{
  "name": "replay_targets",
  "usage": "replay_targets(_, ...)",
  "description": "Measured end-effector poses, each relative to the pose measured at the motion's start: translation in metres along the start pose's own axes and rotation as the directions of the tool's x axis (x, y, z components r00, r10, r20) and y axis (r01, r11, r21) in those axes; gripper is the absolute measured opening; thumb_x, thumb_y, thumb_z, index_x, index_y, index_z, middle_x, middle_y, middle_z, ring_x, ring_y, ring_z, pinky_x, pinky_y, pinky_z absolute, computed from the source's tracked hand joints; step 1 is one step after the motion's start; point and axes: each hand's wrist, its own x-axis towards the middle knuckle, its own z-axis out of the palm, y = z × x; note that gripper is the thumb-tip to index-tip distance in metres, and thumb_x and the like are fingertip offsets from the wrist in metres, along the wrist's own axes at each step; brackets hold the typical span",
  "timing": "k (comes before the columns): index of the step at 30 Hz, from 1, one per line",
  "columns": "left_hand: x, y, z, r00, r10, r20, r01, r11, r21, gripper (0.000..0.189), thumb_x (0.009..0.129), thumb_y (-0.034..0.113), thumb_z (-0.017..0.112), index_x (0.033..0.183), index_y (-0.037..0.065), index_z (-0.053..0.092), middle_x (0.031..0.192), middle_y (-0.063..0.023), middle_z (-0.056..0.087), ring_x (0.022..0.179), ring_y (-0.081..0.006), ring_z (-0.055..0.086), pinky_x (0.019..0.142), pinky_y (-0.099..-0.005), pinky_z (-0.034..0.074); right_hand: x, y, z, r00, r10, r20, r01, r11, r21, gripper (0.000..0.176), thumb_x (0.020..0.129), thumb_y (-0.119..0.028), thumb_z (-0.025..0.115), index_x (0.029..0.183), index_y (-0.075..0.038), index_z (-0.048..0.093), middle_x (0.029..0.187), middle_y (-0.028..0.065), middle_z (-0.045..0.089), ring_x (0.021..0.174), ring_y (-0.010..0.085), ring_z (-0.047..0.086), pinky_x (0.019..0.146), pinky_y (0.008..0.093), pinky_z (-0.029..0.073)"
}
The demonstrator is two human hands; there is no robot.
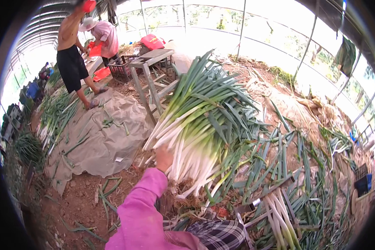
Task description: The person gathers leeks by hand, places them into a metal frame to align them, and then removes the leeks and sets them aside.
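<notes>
A large heap of long green onions [200, 154] lies in front of me, white stalks and roots toward me, green leaves pointing away. My left hand [164, 157], in a pink sleeve, is at the near left side of the heap. Its fingers look closed around the white stalks, partly hidden by the back of the hand. At the lower right, a smaller bunch of green onions [279, 216] rests across a metal frame [275, 189]. My right hand is out of view.
A wooden stool [152, 62] stands behind the heap, with a dark crate [123, 68] beyond it. Two people, one bare-backed [68, 46] and one in a pink top [106, 37], are at the back left. A tan sheet [108, 137] and loose leaves [283, 154] cover the soil.
</notes>
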Motion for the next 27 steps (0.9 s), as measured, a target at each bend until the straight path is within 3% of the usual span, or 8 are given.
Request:
replay_targets(4, 0.078, -0.085, 0.010, 0.979, -0.166, -0.114, 0.176, 0.981, 0.080, 0.052, 0.078, 0.013, 0.064, 0.126, 0.000, 0.049, 0.122, -0.0238, 0.054, 0.114, -0.0424, 0.052, 0.096, -0.0481, 0.043, -0.006, -0.026, 0.063, 0.988, -0.143, 0.061, 0.152, 0.971, -0.185, 0.050, 0.098, -0.038, 0.047, 0.130, 0.000, 0.050, 0.130, 0.0175, 0.055, 0.111, 0.0358, 0.055, 0.094, 0.0459, 0.045)
replay_targets(8, 0.132, -0.104, 0.013, 0.927, -0.368, 0.068, 0.349, 0.915, 0.201, 0.076, 0.074, 0.012, 0.065, 0.142, 0.001, 0.032, 0.144, -0.0229, 0.037, 0.131, -0.0396, 0.039, 0.103, -0.0460, 0.040, -0.015, -0.041, 0.104, 0.973, -0.210, 0.099, 0.231, 0.921, -0.314, 0.050, 0.098, -0.038, 0.047, 0.130, 0.000, 0.050, 0.130, 0.0176, 0.055, 0.111, 0.0358, 0.055, 0.094, 0.0459, 0.045)
replay_targets(11, 0.156, -0.122, 0.026, 0.906, -0.404, 0.126, 0.355, 0.887, 0.294, 0.083, 0.071, 0.015, 0.070, 0.143, 0.002, 0.031, 0.150, -0.0214, 0.031, 0.139, -0.0367, 0.031, 0.106, -0.0449, 0.037, -0.019, -0.047, 0.121, 0.967, -0.234, 0.104, 0.256, 0.892, -0.373, 0.050, 0.098, -0.038, 0.047, 0.130, 0.000, 0.050, 0.130, 0.0176, 0.055, 0.111, 0.0358, 0.055, 0.094, 0.0459, 0.045)
replay_targets(15, 0.177, -0.155, 0.033, 0.765, -0.407, 0.498, 0.413, 0.905, 0.104, 0.096, 0.061, 0.018, 0.076, 0.144, 0.002, 0.031, 0.135, -0.0196, 0.052, 0.122, -0.0353, 0.054, 0.100, -0.0386, 0.044, -0.023, -0.046, 0.130, 0.966, -0.238, 0.097, 0.256, 0.872, -0.417, 0.050, 0.098, -0.038, 0.047, 0.130, 0.000, 0.050, 0.129, 0.0177, 0.055, 0.111, 0.0358, 0.055, 0.094, 0.0460, 0.045)
replay_targets(18, 0.192, -0.204, 0.062, 0.794, -0.192, 0.577, 0.230, 0.973, 0.008, 0.087, 0.058, 0.022, 0.077, 0.137, 0.003, 0.046, 0.121, -0.0226, 0.062, 0.108, -0.0361, 0.062, 0.096, -0.0369, 0.047, -0.025, -0.045, 0.134, 0.964, -0.242, 0.106, 0.264, 0.861, -0.435, 0.050, 0.097, -0.038, 0.047, 0.130, 0.000, 0.051, 0.129, 0.0177, 0.055, 0.111, 0.0358, 0.055, 0.094, 0.0460, 0.045)
replay_targets(21, 0.205, -0.163, 0.020, 0.651, -0.102, 0.752, 0.221, 0.974, -0.059, 0.070, 0.056, 0.028, 0.079, 0.120, 0.004, 0.064, 0.111, -0.0230, 0.066, 0.103, -0.0351, 0.064, 0.092, -0.0381, 0.049, -0.028, -0.041, 0.135, 0.960, -0.249, 0.124, 0.278, 0.849, -0.448, 0.050, 0.097, -0.038, 0.047, 0.130, 0.000, 0.051, 0.129, 0.0177, 0.056, 0.111, 0.0358, 0.055, 0.094, 0.0461, 0.045)
replay_targets(26, 0.156, -0.093, 0.001, 0.740, -0.107, 0.664, -0.088, 0.963, 0.254, 0.049, 0.061, 0.031, 0.076, 0.102, 0.005, 0.071, 0.100, -0.0222, 0.069, 0.092, -0.0350, 0.068, 0.085, -0.0417, 0.053, -0.037, -0.041, 0.143, 0.949, -0.267, 0.168, 0.315, 0.830, -0.461, 0.050, 0.097, -0.038, 0.047, 0.129, 0.000, 0.051, 0.129, 0.0178, 0.056, 0.111, 0.0359, 0.055, 0.094, 0.0461, 0.044)
replay_targets(27, 0.134, -0.064, -0.022, 0.775, -0.018, 0.632, -0.084, 0.988, 0.131, 0.047, 0.064, 0.030, 0.074, 0.103, 0.004, 0.070, 0.097, -0.0226, 0.069, 0.092, -0.0368, 0.068, 0.086, -0.0428, 0.053, -0.038, -0.042, 0.145, 0.945, -0.272, 0.180, 0.326, 0.826, -0.461, 0.050, 0.097, -0.038, 0.048, 0.129, 0.000, 0.051, 0.129, 0.0178, 0.056, 0.111, 0.0359, 0.055, 0.094, 0.0461, 0.044)
